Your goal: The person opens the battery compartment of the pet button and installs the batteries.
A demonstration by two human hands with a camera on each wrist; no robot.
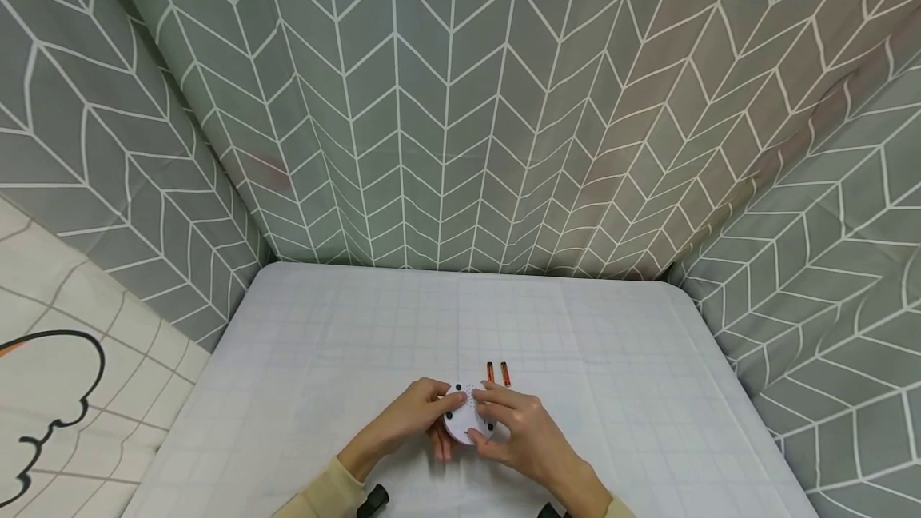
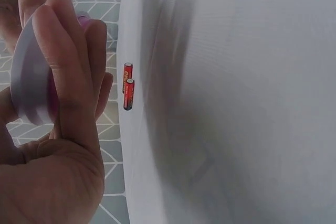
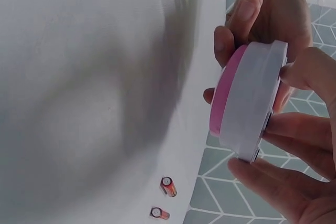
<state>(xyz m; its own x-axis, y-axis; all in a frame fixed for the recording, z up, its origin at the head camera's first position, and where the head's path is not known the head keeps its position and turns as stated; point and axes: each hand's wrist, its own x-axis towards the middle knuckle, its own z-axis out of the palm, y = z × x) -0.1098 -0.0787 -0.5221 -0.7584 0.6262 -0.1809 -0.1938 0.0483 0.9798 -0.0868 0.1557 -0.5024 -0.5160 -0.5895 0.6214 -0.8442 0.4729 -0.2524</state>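
Note:
A round white device (image 1: 469,416) with a pink face on its far side (image 3: 227,95) is held up between both hands. Its white back, with small dark feet and a patch of tiny holes, faces up in the head view. My left hand (image 1: 413,414) grips it, the thumb on the back and the fingers underneath. The right hand (image 1: 525,432) has its thumb and bent fingertips on the back and rim. Two red batteries, one nearer the hands' middle (image 1: 491,372) and one to its right (image 1: 506,374), lie just beyond the device.
A white cloth (image 1: 345,326) with a faint grid covers the table. Grey curtains (image 1: 446,142) with white zigzag lines hang behind and at the sides. Black objects (image 1: 372,500) show by the wrists at the lower edge.

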